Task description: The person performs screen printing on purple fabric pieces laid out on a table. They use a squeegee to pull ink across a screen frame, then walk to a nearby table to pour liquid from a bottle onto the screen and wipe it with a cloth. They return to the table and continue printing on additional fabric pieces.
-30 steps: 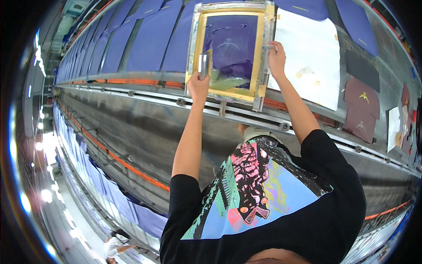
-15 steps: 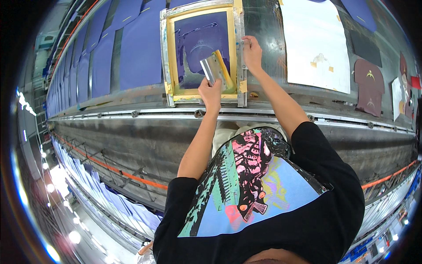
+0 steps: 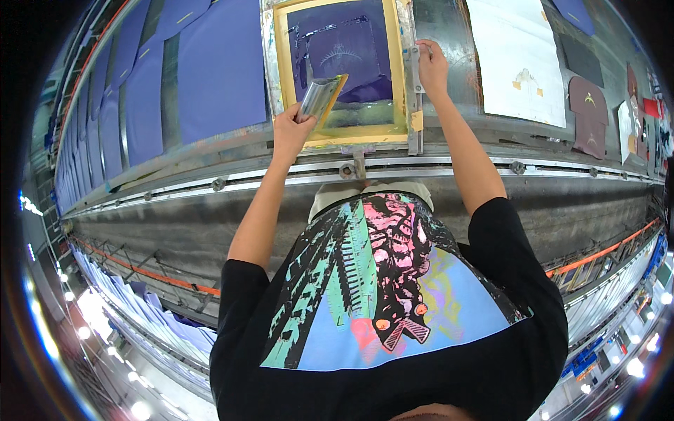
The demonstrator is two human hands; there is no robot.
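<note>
My left hand [image 3: 291,133] is closed round a squeegee [image 3: 320,98] with a metal holder and a yellow-orange blade edge, held tilted over the left part of a screen printing frame [image 3: 410,105]. Yellow tape borders the frame's mesh [image 3: 344,45], where dark purple ink [image 3: 365,90] lies in a band and in streaks round a pale crest-like design. At the frame's right side, my right hand [image 3: 432,67] grips the metal bar [image 3: 417,70] fixed along that edge; its fingers are curled on the bar's upper part.
Purple-blue fabric pieces [image 3: 221,70] lie in a row on the long table to the left. Right of the frame are a white fabric piece [image 3: 516,59] with tape and a maroon printed piece [image 3: 590,112]. A metal rail [image 3: 267,175] runs along the table's near edge.
My left hand has carried the squeegee to the left and toward the near-left of the mesh, baring the band of ink. My right hand stays on the frame's side bar.
</note>
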